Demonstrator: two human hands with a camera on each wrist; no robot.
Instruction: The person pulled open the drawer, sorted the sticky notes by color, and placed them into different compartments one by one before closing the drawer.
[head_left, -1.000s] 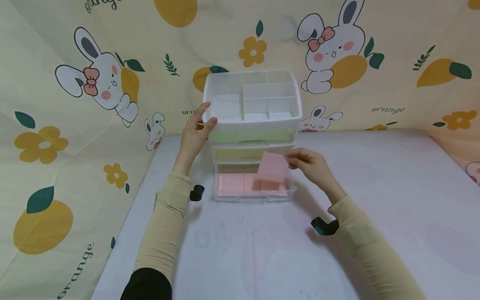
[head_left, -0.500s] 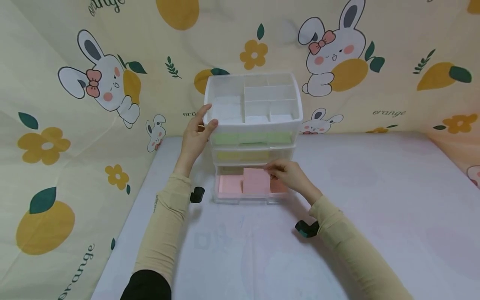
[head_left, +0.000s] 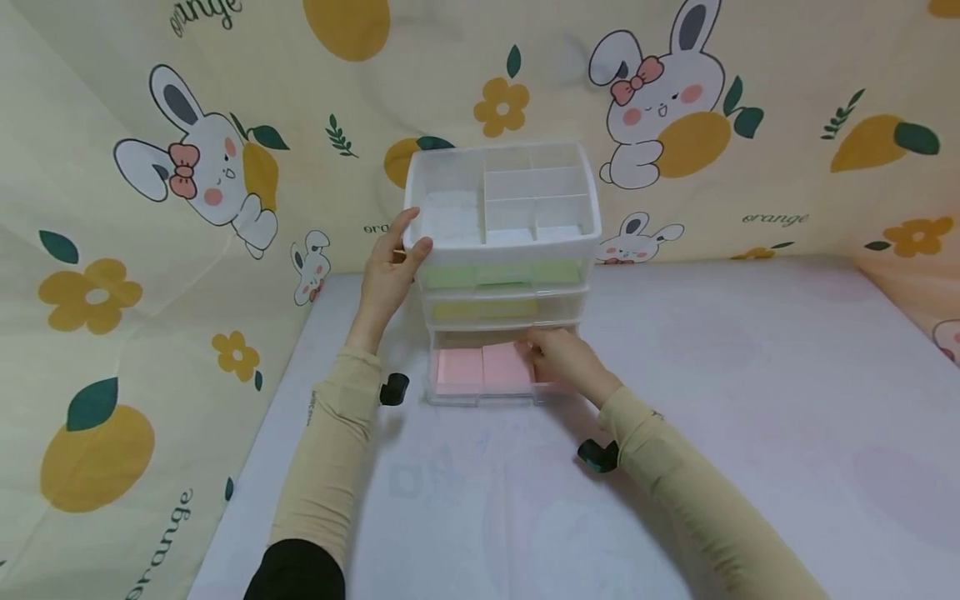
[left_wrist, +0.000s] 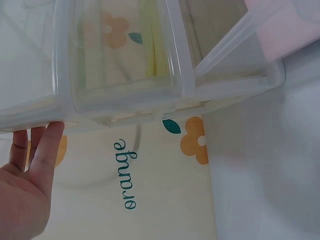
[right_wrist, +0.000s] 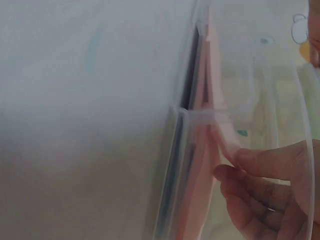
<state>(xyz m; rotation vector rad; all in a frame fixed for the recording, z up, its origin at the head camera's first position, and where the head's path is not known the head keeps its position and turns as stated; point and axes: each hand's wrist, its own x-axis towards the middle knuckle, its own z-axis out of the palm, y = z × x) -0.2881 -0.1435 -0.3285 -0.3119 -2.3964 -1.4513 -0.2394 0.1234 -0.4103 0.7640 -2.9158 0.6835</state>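
Note:
A white clear-fronted drawer organizer [head_left: 504,245] stands at the back of the table with its bottom drawer [head_left: 454,398] pulled out. My left hand [head_left: 386,279] presses thumb and fingertips against its upper left corner; in the left wrist view those fingers [left_wrist: 46,150] look fairly straight. My right hand [head_left: 567,361] reaches over the bottom drawer and pinches a pad of pink sticky notes [head_left: 506,367] by its edge. In the right wrist view thumb and index finger grip the pink pad [right_wrist: 227,137]. Another pink square [head_left: 460,371] lies left of it in the drawer; my hand covers the right part.
Green squares [head_left: 480,275] show through the top drawer and yellow ones [head_left: 486,310] through the middle drawer, both pushed in. The organizer's top tray [head_left: 450,208] has compartments. A printed rabbit-and-orange cloth [head_left: 787,167] hangs behind the white table [head_left: 480,492].
My right hand has carried the pink pad left and down, from above the drawer's right side to its middle, where it lies lower. My left hand has stayed on the organizer.

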